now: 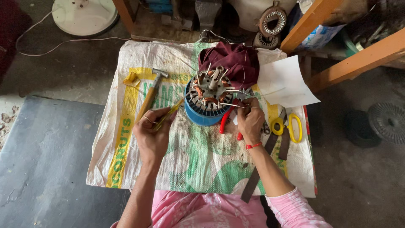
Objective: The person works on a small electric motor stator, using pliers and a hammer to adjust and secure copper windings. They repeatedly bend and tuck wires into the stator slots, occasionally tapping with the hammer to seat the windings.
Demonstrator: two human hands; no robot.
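A round motor stator with copper windings and white slot strips rests on a blue spool in the middle of a sack-covered table. My left hand grips a thin yellow-green tool whose tip points at the stator's left side. My right hand pinches a thin wire that runs to the stator's right edge. Red-handled pliers lie partly under my right hand.
A wooden-handled hammer lies left of the stator. Yellow-handled scissors and a white paper sheet lie to the right. A maroon cloth sits behind the stator. Wooden beams cross the upper right. A white round base stands far left.
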